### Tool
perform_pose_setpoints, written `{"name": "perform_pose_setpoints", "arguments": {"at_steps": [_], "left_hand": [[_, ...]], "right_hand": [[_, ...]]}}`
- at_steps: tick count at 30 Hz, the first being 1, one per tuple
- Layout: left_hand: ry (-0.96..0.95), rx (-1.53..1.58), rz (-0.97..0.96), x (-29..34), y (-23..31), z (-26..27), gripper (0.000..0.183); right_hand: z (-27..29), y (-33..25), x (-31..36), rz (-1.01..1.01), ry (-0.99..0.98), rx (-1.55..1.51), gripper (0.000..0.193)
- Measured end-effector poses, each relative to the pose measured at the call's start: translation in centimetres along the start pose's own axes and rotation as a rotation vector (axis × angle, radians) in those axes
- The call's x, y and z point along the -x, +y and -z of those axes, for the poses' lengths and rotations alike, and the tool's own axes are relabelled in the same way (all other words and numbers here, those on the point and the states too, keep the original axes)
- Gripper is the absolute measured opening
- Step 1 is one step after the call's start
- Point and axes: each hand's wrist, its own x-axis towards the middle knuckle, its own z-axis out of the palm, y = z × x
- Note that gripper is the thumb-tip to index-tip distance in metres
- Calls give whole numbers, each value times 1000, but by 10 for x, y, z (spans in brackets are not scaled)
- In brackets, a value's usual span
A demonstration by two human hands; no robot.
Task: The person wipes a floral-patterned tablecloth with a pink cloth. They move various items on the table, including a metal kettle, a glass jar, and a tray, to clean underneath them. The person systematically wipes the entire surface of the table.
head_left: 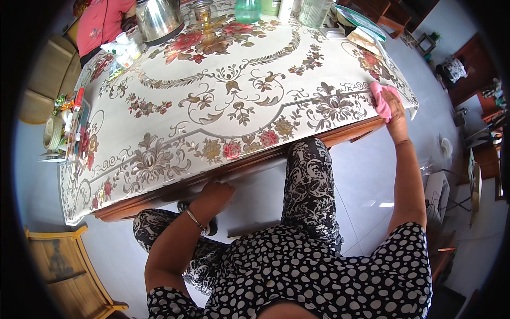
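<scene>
Pale grey tiled floor [361,191], thin joints, bright glare patch at right. Wooden chair [66,282] lower left, yellowish; browner chair [50,80] upper left. Dark wooden furniture [392,22] upper right, before pale wall [451,24].

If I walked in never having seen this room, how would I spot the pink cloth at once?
Find the big table, draped in a white cover. Follow its edge nearest the seated person to the right corner, where their right hand holds a cloth against it. Its plain, crumpled pink stands out from the white, flower-patterned cover.
</scene>
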Motion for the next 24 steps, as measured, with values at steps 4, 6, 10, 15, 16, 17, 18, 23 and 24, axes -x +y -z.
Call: {"name": "perform_pose_setpoints", "arguments": {"at_steps": [4, 6, 10, 15, 16, 17, 18, 23, 24], "left_hand": [[14, -4, -9, -4, -1, 0, 34], [5, -18, -27, -4, 1, 6, 32], [-107, 80, 33, 0, 13, 18, 32], [-91, 147, -22, 7, 23, 27, 30], [-83, 143, -28, 7, 24, 26, 30], [-75, 138, -33, 8, 24, 24, 30], [-67, 131, -41, 9, 25, 23, 30], [-17, 131, -47, 13, 25, 15, 31], [-2, 123, -60, 10, 26, 14, 31]], "right_hand": [[-9, 29, 5, -159, -32, -11, 69], [-20, 30, 11, -165, 28, 13, 71], [-6, -26, 10, -154, -34, -27, 77], [21, -113, -1, -72, -150, -197, 67], [23, -131, -5, -64, -161, -243, 64], [24, -149, -8, -67, -181, -286, 64], [24, -167, -12, -71, -200, -327, 64], [15, -260, -44, 142, -180, -432, 53], [7, -275, -48, 185, -202, -477, 50]]}}
